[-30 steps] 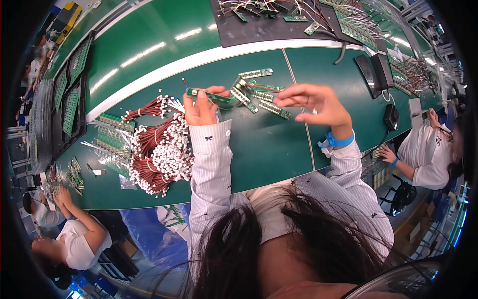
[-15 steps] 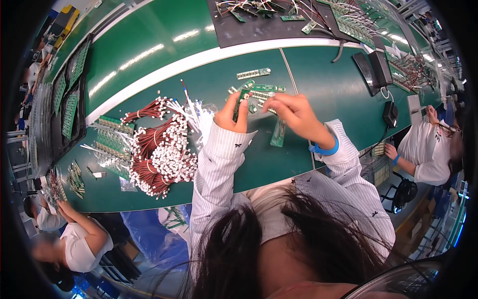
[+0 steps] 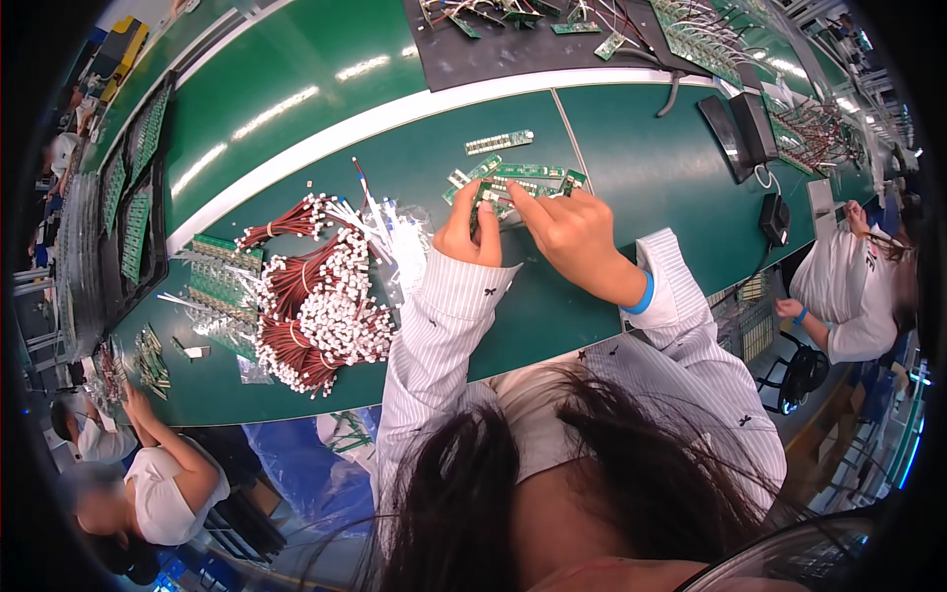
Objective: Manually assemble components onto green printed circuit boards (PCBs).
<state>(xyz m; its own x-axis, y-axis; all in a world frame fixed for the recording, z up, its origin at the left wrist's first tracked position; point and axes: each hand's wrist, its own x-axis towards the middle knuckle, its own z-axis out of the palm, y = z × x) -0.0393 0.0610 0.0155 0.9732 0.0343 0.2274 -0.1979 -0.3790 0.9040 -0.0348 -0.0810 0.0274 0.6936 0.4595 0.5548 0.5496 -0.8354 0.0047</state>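
Note:
Upright between the thumb and fingers of my left hand (image 3: 468, 232) is a narrow green circuit board (image 3: 482, 200). My right hand (image 3: 577, 240) is at its right, index finger stretched toward that board's upper part; whether it touches cannot be made out. The other right fingers are curled, and the end of another green circuit board (image 3: 572, 182) sticks up past them, seemingly held there. Several loose strip-shaped circuit boards (image 3: 533, 171) lie just beyond both hands, partly hidden by them. One single board strip (image 3: 499, 143) lies farther off.
Left of my hands are bundled red-black wires with white connectors (image 3: 326, 306), white cables (image 3: 400, 247) and stacked board panels (image 3: 222, 286). A black mat (image 3: 533, 64) with wired boards lies at the back. A black device (image 3: 774, 219) stands right. Co-workers sit at both sides.
My right hand has turned and its index finger now reaches to the left-hand board. The board that hung below my right hand no longer shows there; a board end now shows above it.

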